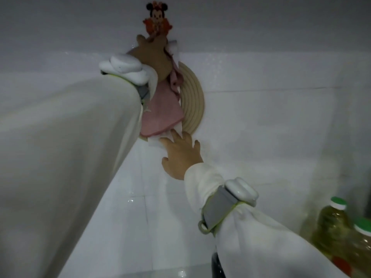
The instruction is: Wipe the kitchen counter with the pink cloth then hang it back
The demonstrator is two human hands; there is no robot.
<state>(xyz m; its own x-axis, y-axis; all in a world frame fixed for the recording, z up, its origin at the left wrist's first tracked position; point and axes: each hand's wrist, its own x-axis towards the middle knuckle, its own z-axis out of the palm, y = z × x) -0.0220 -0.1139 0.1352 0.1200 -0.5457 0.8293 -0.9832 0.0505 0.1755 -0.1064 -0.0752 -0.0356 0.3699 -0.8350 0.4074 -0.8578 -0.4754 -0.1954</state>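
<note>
The pink cloth [160,115] hangs against the white tiled wall, below a cartoon-mouse wall hook [157,20]. My left hand [154,57] is raised at the hook and grips the cloth's bunched top end. Lower down, my right hand [180,155] touches the bottom of a white cloth [160,140] that hangs behind the pink one, its fingers spread on the wall. Both arms wear white sleeves with grey wrist straps. The hook's peg is hidden by my left hand.
A round beige coiled mat [191,103] hangs on the wall behind the cloths. Two oil bottles with green caps [333,223] stand at the lower right. A dark object [215,265] shows at the bottom edge. The white tiled wall [271,127] fills the view.
</note>
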